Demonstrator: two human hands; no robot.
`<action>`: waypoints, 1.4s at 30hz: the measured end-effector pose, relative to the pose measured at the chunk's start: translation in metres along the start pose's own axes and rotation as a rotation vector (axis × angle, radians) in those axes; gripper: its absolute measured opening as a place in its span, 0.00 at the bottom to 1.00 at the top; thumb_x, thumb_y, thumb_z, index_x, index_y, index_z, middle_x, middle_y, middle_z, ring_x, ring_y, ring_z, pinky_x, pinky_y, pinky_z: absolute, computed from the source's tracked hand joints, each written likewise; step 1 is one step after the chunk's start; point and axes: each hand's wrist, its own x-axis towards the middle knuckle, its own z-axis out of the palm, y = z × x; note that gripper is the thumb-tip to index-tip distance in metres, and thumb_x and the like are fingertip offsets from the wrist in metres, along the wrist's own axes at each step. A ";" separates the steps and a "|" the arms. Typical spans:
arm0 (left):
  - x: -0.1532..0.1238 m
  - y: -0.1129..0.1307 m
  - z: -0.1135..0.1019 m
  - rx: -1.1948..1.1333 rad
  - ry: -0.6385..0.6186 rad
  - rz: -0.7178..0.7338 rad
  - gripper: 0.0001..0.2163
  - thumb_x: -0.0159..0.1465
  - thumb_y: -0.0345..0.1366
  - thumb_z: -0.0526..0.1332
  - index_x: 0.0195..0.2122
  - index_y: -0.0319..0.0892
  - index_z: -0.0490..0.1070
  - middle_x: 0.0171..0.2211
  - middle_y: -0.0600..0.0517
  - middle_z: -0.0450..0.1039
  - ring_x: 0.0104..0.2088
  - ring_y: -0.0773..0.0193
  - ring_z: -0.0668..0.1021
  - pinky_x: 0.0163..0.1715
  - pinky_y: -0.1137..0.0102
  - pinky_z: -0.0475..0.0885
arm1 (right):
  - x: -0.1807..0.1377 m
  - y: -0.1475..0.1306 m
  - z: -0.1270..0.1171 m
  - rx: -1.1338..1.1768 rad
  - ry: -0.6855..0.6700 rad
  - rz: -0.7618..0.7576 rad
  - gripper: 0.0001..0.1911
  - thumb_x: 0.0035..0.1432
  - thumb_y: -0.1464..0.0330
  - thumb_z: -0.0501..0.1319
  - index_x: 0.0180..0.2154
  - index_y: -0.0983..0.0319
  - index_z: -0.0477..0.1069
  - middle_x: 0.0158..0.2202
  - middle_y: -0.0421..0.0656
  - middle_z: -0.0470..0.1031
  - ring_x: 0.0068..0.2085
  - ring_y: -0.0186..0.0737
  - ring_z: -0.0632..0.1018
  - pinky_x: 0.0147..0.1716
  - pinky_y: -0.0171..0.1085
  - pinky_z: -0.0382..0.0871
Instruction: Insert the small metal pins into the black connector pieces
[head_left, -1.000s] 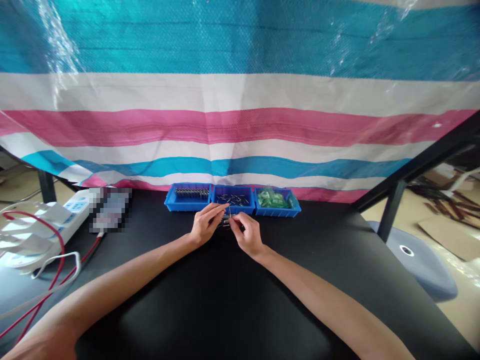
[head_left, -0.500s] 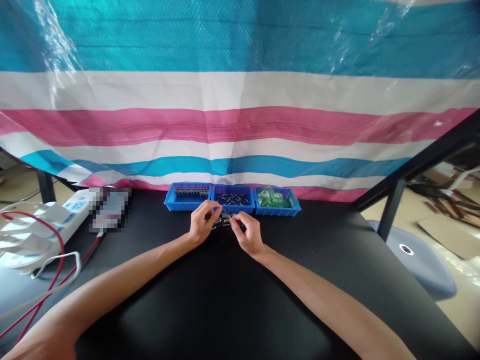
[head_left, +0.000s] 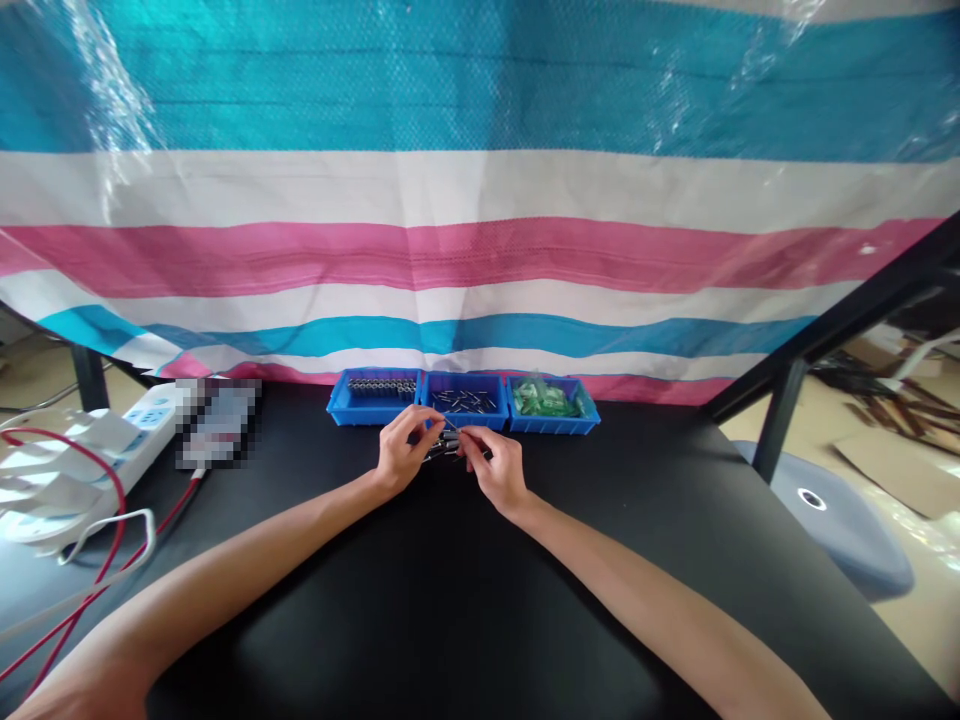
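Observation:
My left hand [head_left: 406,450] is closed in a pinch with thumb and forefinger together. Opposite it, my right hand [head_left: 495,468] pinches too, a short gap away. A thin metal rod [head_left: 451,425] slants across that gap, its ends at both sets of fingertips; it is too small to name more exactly. Under the hands, a small pile of dark and silvery metal pieces [head_left: 444,447] lies on the black table [head_left: 442,600], partly hidden by my fingers. Just behind is a blue bin [head_left: 491,421] with several loose thin metal pieces.
On the left, another blue bin [head_left: 371,410] holds rows of metal cylinders; a third [head_left: 555,426] holds green plastic packets. A white power strip [head_left: 112,460] with red and white cables occupies the table's left side. A striped sheet [head_left: 480,250] hangs behind; a grey stool [head_left: 840,530] stands right.
My right fingertips have risen slightly and now meet the lower end of the thin metal rod. The left hand stays nearly in place, and the view has shifted a little.

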 end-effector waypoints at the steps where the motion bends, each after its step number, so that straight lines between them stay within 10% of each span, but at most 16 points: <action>1: 0.000 0.000 0.000 -0.001 -0.004 0.010 0.05 0.64 0.35 0.60 0.36 0.40 0.73 0.32 0.50 0.74 0.25 0.71 0.71 0.26 0.75 0.68 | 0.000 0.000 0.000 0.025 -0.006 0.016 0.08 0.62 0.65 0.58 0.37 0.61 0.74 0.26 0.41 0.77 0.20 0.34 0.75 0.24 0.33 0.70; 42: -0.002 -0.002 -0.002 0.015 0.000 0.137 0.07 0.62 0.29 0.62 0.40 0.41 0.77 0.35 0.49 0.76 0.30 0.69 0.76 0.31 0.74 0.73 | 0.000 0.003 -0.002 -0.013 -0.013 -0.013 0.10 0.65 0.65 0.54 0.40 0.62 0.73 0.25 0.40 0.72 0.22 0.33 0.72 0.28 0.33 0.68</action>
